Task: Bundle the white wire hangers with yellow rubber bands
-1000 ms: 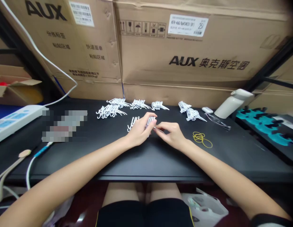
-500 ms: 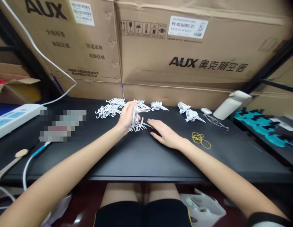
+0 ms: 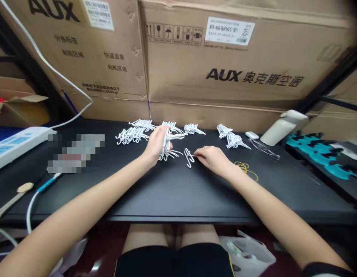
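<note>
My left hand (image 3: pixel 155 146) is wrapped round a bunch of white wire hooks (image 3: pixel 176 136), their straight ends sticking out to the right. Just beneath it, more white hooks (image 3: pixel 164 157) lie on the black table, partly hidden by the hand. To the right, my right hand (image 3: pixel 214 159) pinches a few white hooks (image 3: pixel 189 157) by their straight ends, the curved ends pointing left. Behind the left hand are a hook pile (image 3: pixel 130 135) and another small pile (image 3: pixel 171 126), partly covered. A further group of hooks (image 3: pixel 192 129) rests behind the gap between my hands.
More hooks (image 3: pixel 233 138) lie at the back right, beside a white fob with a cord (image 3: pixel 251 135) and a cream bottle (image 3: pixel 282 127). Yellow rubber bands (image 3: pixel 243 167) sit near my right wrist. A power strip (image 3: pixel 24 144) is at left; large cartons (image 3: pixel 178 77) stand behind the table (image 3: pixel 167 196).
My right hand has closed on a few hooks and drawn them rightward, away from the heap under my left hand. The left hand keeps its bunch, almost in place.
</note>
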The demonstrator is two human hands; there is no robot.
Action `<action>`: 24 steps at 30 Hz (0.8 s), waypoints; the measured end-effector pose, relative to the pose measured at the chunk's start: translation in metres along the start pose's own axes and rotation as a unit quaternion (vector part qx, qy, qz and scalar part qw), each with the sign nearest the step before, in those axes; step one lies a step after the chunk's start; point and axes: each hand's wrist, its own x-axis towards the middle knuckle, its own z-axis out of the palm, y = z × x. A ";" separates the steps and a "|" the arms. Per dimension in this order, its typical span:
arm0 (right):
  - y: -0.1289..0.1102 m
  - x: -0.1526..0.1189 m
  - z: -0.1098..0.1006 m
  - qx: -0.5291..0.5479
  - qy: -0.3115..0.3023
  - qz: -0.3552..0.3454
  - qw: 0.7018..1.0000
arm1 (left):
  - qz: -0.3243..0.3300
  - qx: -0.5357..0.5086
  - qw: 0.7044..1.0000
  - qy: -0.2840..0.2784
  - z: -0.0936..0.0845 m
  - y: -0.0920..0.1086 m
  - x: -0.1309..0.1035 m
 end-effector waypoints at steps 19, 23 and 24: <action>0.021 -0.001 -0.031 0.511 0.027 0.165 0.843 | 0.072 0.105 0.990 -0.056 0.005 -0.007 -0.008; 0.023 0.000 -0.030 0.561 0.017 0.175 0.809 | 0.085 0.119 0.987 -0.069 0.004 -0.009 -0.008; 0.022 0.000 -0.030 0.565 0.020 0.175 0.806 | 0.093 0.131 0.984 -0.075 0.004 -0.010 -0.009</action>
